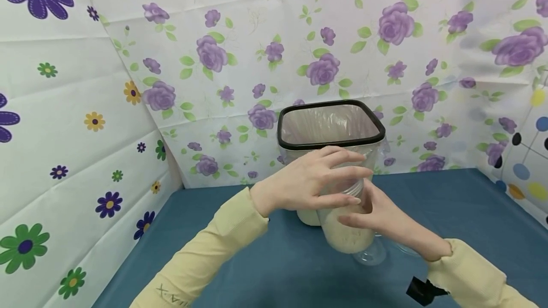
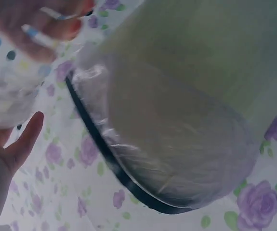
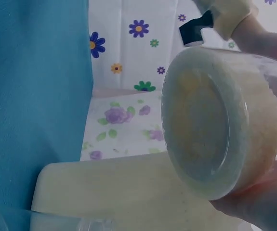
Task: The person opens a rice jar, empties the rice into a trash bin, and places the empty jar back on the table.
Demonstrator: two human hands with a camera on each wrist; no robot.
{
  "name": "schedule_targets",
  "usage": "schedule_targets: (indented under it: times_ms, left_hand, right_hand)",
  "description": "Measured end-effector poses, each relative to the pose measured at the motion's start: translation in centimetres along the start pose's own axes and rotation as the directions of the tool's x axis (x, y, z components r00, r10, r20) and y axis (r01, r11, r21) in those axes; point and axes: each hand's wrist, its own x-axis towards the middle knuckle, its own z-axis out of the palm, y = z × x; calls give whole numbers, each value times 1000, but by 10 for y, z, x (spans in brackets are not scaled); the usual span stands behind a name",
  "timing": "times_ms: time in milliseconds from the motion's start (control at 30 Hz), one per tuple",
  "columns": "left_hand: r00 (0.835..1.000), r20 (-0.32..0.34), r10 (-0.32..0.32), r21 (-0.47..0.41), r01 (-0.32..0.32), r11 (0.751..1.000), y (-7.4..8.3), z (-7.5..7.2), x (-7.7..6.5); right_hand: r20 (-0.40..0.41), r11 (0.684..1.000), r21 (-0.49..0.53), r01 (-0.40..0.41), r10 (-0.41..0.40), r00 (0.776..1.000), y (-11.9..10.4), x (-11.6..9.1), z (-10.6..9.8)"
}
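A clear jar [image 1: 348, 232] with a threaded neck and pale contents is tilted above the table, in front of a bin. My right hand [image 1: 381, 215] grips its side, the thumb across the front. My left hand [image 1: 312, 177] reaches over the jar's top, its fingers and thumb spread about the neck; whether they touch it is unclear. In the right wrist view the jar's round base [image 3: 201, 130] faces the camera, with the right hand [image 3: 263, 202] at its side. The left wrist view has the jar [image 2: 8, 91] cut off at the edge, below a blurred hand [image 2: 37, 29].
The cream bin [image 1: 308, 217] has a black rim and a clear plastic liner [image 1: 329, 125], and stands against the flowered backdrop. On the blue table [image 1: 278, 260] a clear round base [image 1: 370, 255] shows below the jar. Another clear curved edge [image 1: 404, 249] lies beside the right wrist.
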Motion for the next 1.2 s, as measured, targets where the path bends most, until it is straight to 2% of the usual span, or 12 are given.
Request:
schedule_targets:
  times_ms: [167,400,500,633,767,933,1067,1200]
  left_hand:
    - [1000,-1,13,77,-13,997,-4,12,-2]
    - [999,-34,-4,114,8,993,-4,15,0]
    - [998,-58,-31,145,39,989,-2,15,1]
    - [990,-90,-107,185,122,975,2,19,0]
    - [977,-123,-177,204,199,958,5,25,0]
    - [955,-176,-238,205,273,940,8,31,0]
    - [927,-237,-291,217,342,914,12,35,0]
    - [892,-303,-336,250,415,875,16,40,0]
  right_hand:
    - [7,999,34,16,-16,1000,2,1,1]
    - [4,999,47,13,-13,1000,3,0,0]
    - [-2,999,33,23,-23,1000,1,2,1]
    - [-33,1000,11,24,-23,999,0,3,3]
    - [-79,999,-27,24,-26,997,2,4,5]
    - [-149,986,-165,-18,-7,989,2,5,8]
    - [-193,962,-268,-47,-5,981,3,6,9]
    - [-218,930,-366,-24,-61,974,7,6,10]
